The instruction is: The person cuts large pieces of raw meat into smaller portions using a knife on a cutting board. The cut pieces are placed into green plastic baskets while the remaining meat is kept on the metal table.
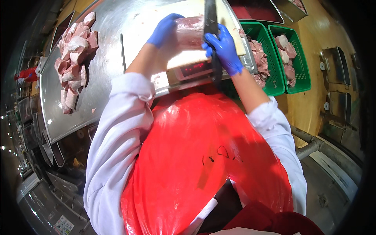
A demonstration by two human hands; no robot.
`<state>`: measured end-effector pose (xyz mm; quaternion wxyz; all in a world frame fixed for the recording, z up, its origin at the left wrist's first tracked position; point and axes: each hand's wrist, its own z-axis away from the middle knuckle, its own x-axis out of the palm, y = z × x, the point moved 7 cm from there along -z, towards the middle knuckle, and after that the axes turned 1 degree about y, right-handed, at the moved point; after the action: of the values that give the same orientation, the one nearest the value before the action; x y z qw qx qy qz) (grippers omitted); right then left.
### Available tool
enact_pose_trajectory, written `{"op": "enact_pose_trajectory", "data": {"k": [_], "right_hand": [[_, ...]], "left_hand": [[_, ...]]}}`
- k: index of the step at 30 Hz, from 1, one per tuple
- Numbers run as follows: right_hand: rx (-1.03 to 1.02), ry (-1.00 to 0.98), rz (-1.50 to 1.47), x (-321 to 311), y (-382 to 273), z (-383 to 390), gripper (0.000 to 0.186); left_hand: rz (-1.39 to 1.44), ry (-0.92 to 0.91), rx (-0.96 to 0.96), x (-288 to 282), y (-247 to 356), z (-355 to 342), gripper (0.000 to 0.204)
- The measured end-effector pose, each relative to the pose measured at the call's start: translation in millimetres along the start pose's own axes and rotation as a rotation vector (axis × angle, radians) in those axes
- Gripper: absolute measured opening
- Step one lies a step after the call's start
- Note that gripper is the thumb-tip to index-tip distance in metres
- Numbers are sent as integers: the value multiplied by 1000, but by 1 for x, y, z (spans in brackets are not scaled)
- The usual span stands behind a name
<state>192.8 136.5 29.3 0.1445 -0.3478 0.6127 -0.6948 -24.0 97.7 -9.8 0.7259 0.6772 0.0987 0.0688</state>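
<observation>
Meat-cutting seems in hand at the steel table (106,49), a red apron (176,149) (pen marks unclear) before its near edge.
On a white board (229,17) by the table's right edge lies a thick meat piece (189,34), left hand (166,30) holding its left end, right hand (226,49) clasping a knife (210,17) over its right; the next stroke would call for a steady hold. A display (196,70) shows red digits, too small to read.

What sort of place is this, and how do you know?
Probably a room where meat gets cut up. A pile of raw meat sits on a metal table, the right hand holds a knife, and green crates hold more meat.
</observation>
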Motion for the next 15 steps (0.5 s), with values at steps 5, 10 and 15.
{"op": "enact_pose_trajectory", "data": {"k": [5, 10, 15], "right_hand": [[-89, -103, 155, -10, 11, -80, 45], [-51, -73, 371, -25, 17, -102, 45], [-230, 76, 696, 48, -30, -20, 59]], "left_hand": [[-221, 252, 266, -2, 10, 74, 34], [-562, 453, 389, -6, 24, 95, 14], [-563, 391, 466, -15, 29, 102, 7]]}}
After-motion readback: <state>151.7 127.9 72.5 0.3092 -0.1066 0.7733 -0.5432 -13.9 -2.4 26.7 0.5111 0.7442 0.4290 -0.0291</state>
